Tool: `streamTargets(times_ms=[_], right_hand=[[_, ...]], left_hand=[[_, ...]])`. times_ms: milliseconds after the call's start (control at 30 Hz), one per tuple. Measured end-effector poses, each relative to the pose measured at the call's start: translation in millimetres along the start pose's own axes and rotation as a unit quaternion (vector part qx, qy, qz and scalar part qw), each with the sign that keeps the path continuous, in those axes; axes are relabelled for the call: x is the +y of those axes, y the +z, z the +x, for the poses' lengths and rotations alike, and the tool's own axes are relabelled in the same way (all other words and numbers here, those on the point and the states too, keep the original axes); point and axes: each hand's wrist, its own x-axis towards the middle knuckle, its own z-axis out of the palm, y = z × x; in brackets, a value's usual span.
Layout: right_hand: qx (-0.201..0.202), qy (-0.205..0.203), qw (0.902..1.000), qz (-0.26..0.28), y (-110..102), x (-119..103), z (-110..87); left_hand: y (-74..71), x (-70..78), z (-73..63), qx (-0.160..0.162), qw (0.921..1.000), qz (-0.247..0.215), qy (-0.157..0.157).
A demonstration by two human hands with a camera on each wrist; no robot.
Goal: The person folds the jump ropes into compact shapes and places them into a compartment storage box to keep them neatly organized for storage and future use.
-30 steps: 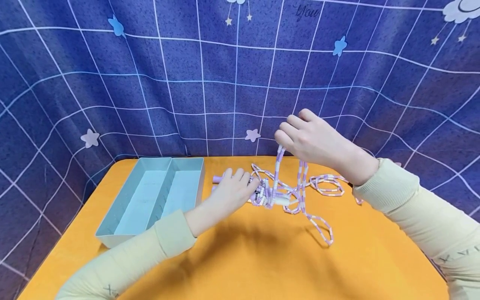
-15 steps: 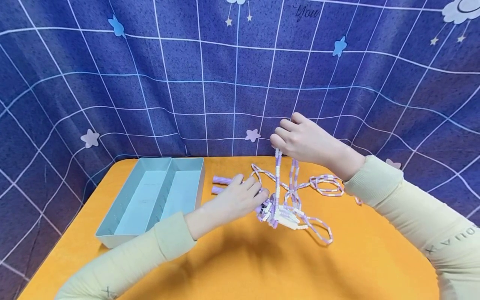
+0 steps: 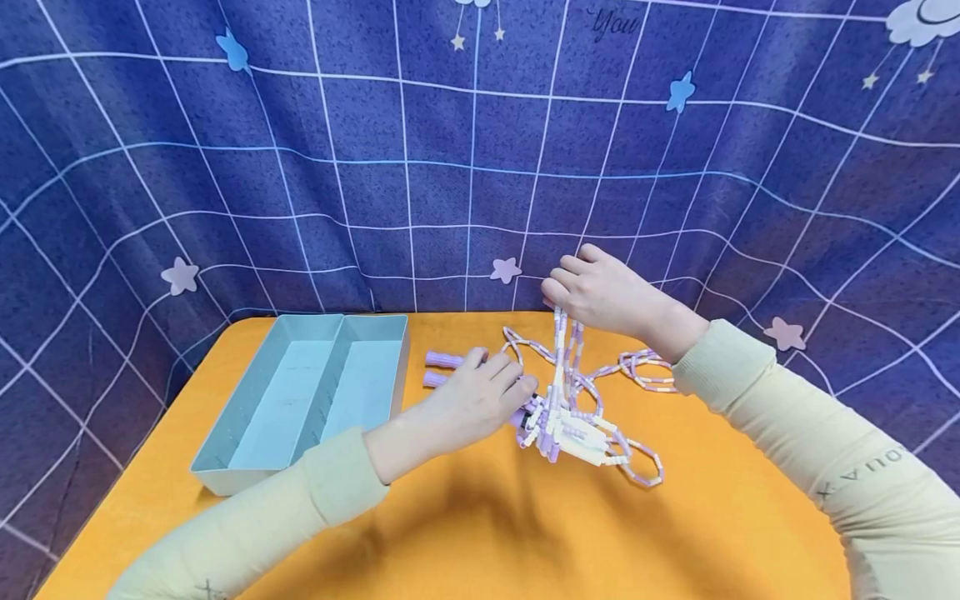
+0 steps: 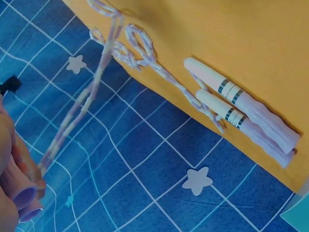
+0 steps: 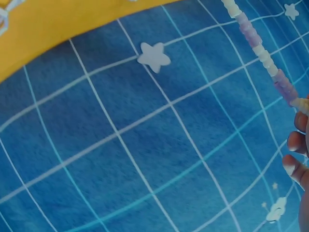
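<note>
My left hand grips the purple handles of a jump rope, seen at the left edge of the left wrist view. Purple-and-white beaded rope is bunched around these handles, and their pale ends stick out to the right. Above and to the right, my right hand holds a raised length of beaded rope between curled fingers. A second pair of purple and white handles lies side by side on the table behind my left hand, with beaded rope trailing from them.
A light blue tray with two long compartments stands at the left of the orange table. Loops of beaded rope lie at the back right. A blue gridded curtain hangs behind the table.
The left hand has shifted slightly right and nearer with the handles, uncovering the pair behind it. The right hand has come down a little and leftward, still holding the rope.
</note>
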Motion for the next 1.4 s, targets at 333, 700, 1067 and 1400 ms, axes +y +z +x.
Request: streamTargets(times_ms=[333,700,1067,1400], right_hand=[[-0.039,0.036,0.9982,0.029,26,-11,-16.1],[-0.02,0.086,0.9903,0.107,54,-28,-24.7],[-0.054,0.152,0.9697,0.183,65,-53,-32.8],[-0.003,0.175,0.9695,0.172,71,-83,-37.4]], left_hand=[[-4.0,-4.9,1.1,0.034,0.9969,-0.042,-0.058],[-6.6,-12.4,1.6,0.015,0.9839,-0.108,-0.141],[-8.9,-21.9,1.8,0.03,0.9751,-0.11,-0.19],[-8.6,-31.1,0.1,0.032,0.9716,-0.086,-0.218]])
